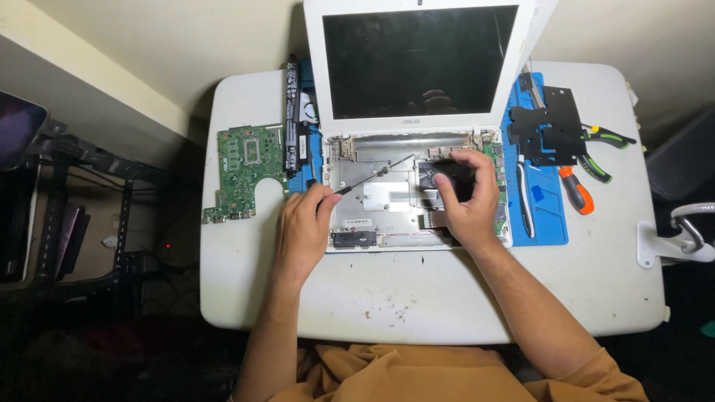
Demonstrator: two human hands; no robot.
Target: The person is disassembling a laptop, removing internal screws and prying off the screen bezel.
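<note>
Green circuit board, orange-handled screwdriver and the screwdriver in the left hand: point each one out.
green circuit board [242,167]: head view, middle of the board's face.
orange-handled screwdriver [579,195]: head view, on its orange grip.
screwdriver in the left hand [372,176]: head view, on the thin shaft.

Green circuit board [242,170] left on white tabletop [417,298], black battery [293,112] beside it; blue mat [547,216] right with black plate [553,123], pliers [599,152], orange-handled screwdriver [577,190].
</note>
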